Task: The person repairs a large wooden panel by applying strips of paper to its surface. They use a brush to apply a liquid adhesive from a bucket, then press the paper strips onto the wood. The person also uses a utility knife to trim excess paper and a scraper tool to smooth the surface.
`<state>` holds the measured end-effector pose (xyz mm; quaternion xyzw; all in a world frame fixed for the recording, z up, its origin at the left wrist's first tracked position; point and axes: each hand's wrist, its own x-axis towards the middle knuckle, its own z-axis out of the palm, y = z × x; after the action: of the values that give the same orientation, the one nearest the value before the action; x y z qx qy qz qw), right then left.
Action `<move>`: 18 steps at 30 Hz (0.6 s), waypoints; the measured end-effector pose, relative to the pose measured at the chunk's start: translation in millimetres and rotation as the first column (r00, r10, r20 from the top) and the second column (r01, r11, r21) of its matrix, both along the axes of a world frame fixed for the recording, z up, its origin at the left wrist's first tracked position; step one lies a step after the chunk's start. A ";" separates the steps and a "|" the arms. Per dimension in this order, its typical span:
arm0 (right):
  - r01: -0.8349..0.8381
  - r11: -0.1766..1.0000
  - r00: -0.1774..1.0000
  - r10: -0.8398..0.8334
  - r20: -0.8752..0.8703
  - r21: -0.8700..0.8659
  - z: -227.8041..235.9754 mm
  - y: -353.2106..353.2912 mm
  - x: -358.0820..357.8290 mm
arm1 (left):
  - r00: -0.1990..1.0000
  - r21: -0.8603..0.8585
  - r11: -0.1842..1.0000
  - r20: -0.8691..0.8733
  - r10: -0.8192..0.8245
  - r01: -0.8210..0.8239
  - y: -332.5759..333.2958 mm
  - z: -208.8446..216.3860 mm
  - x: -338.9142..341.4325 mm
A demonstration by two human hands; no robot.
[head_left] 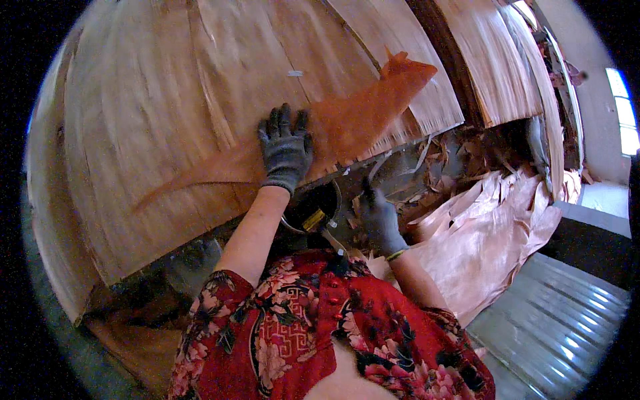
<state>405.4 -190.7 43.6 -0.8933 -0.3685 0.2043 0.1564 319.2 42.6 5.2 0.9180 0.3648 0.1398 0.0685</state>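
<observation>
A wide stack of pale brown wood veneer sheets (153,100) spreads in front of me. Across it lies a ragged strip of orange-brown veneer (360,120), narrow at its left end and broader toward the far right. My left hand (287,150), in a dark grey work glove, rests flat on this strip with the fingers stretched out. Just off the stack's near edge is my right hand (381,220), gloved in grey too. It is blurred, and most of its fingers are hidden, so whether it holds anything is unclear.
Below the stack's near edge sits a dark round container (319,200) with a yellow item (313,221) at it. Veneer scraps (437,157) litter the floor, and crumpled pinkish veneer (467,233) is heaped to the right. Beyond it lies a ribbed, shiny sheet (553,320).
</observation>
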 end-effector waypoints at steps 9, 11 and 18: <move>0.768 0.549 0.552 -0.307 -0.775 0.329 -15.4 111.5 70.7 | 0.997 0.059 0.998 -0.080 0.006 -0.001 2.2 -7.5 3.0; 0.798 0.538 0.486 -0.308 -0.818 0.272 -16.1 112.9 74.7 | 0.992 0.035 0.999 -0.125 0.032 -0.028 2.1 -4.7 4.4; 0.718 0.384 0.672 -0.167 -0.721 0.581 46.3 75.0 120.0 | 1.000 0.030 0.999 -0.012 -0.022 0.023 -0.6 1.8 -3.2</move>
<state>525.4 -115.8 89.8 -0.6678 -0.0864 0.1971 0.7125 316.0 42.0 7.1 0.9237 0.3528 0.1389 0.0542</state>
